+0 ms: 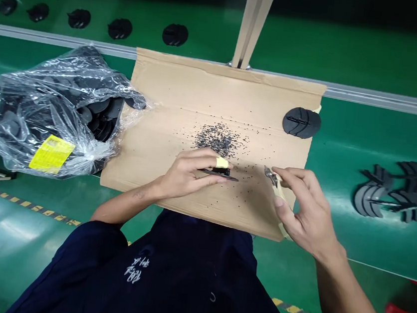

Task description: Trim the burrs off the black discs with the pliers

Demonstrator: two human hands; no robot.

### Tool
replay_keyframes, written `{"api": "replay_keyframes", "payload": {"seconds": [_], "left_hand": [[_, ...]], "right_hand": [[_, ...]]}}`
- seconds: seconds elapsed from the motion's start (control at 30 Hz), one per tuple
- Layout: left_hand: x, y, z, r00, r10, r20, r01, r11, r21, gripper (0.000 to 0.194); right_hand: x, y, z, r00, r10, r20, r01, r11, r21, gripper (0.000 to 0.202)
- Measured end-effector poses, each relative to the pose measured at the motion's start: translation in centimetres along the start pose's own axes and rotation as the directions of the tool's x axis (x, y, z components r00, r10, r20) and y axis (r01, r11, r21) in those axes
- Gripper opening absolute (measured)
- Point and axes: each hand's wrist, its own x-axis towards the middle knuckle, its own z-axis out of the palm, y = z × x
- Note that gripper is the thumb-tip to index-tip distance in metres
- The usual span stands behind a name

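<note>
Lying between left fingers [207, 165]: black disc [218, 174]

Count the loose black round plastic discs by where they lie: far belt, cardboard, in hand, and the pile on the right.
Black round plastic discs on the far green belt: 5
On the brown cardboard sheet: 1
In the left hand: 1
In the right-side pile: about 4; they overlap
Total: about 11

Glossy green desk [355, 57]; plain tan cardboard sheet [185, 93] speckled with dark grey shavings [218, 138]; flat black plastic discs [301, 122]; clear plastic bag [48, 108] with a yellow label [51, 153].
</note>
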Motion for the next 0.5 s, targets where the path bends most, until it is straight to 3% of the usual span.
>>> {"api": "replay_keyframes", "payload": {"seconds": [0.17, 0.5], "left_hand": [[0.1, 0.3, 0.0, 0.999, 0.045, 0.012, -0.045, 0.999, -0.021, 0.028], [-0.1, 0.0, -0.1, 0.995, 0.092, 0.04, -0.091, 0.996, -0.016, 0.029]], "right_hand": [[1.7, -2.2, -1.0, 0.989, -0.132, 0.072, 0.124, 0.987, 0.102, 0.037], [2.2, -1.9, -0.7, 0.977, -0.183, 0.107, 0.176, 0.982, 0.068, 0.035]]}}
